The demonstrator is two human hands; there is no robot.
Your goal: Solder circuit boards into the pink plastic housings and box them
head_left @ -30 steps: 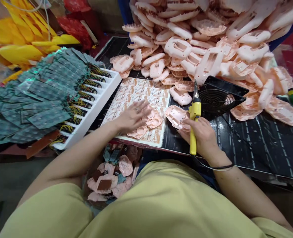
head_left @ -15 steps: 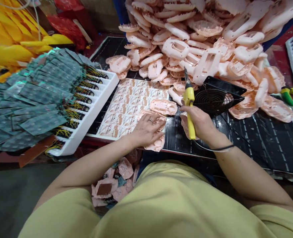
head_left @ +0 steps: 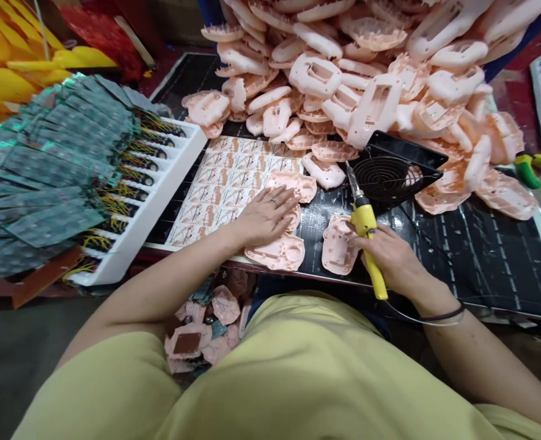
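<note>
Left hand (head_left: 268, 214): palm down, fingers straight and slightly spread, over a cluster of 3 pink shells (head_left: 279, 252) on the right part of the printed sheet (head_left: 206, 189). Not gripping anything; can't tell if it's pressing. Ring on 1 finger.

Right hand (head_left: 392, 256): clamped on the yellow soldering iron (head_left: 364, 220), tip up and angled left, just in front of the black fan (head_left: 384, 177). Fingertips overlap the edge of a separate shell (head_left: 338, 247), open side up on the black mat (head_left: 439, 256); can't tell if they touch it.

Shell pile (head_left: 316, 73) behind the sheet. Left side: white foam tray (head_left: 151, 211), slots holding small parts with yellow wires, green boards (head_left: 54, 171) fanned out beside it. Green-and-yellow handled tool (head_left: 527, 171) far right.
</note>
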